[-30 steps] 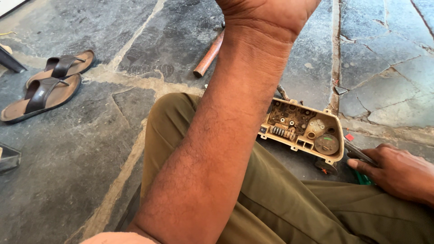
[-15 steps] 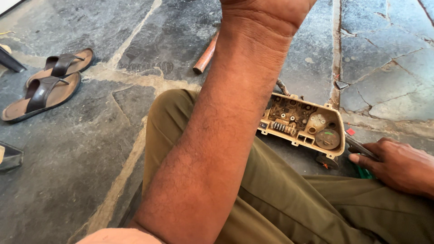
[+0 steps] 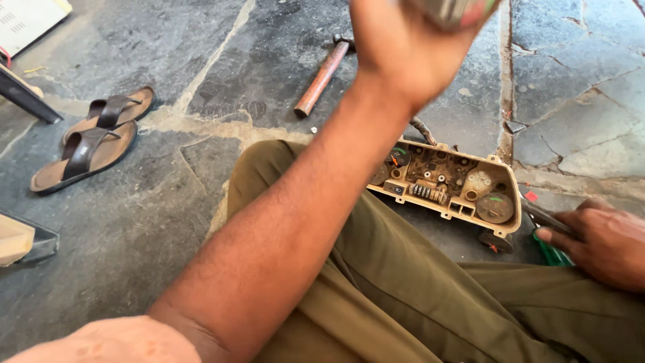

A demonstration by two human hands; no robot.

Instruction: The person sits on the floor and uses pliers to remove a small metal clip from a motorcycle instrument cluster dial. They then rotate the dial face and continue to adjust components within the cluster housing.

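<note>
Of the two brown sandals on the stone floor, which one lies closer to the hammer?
The upper sandal, farther from the camera; its toe end points toward the hammer, while the other sandal lies beside it, nearer the camera.

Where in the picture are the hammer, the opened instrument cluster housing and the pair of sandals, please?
hammer (image 3: 321, 79): head view, middle of its rusty handle.
instrument cluster housing (image 3: 449, 180): head view, its dusty open inside.
pair of sandals (image 3: 84, 151): head view, strap of the nearer sandal.

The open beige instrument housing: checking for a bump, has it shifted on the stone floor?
No: the beige instrument housing keeps its place beside the floor crack.
</note>
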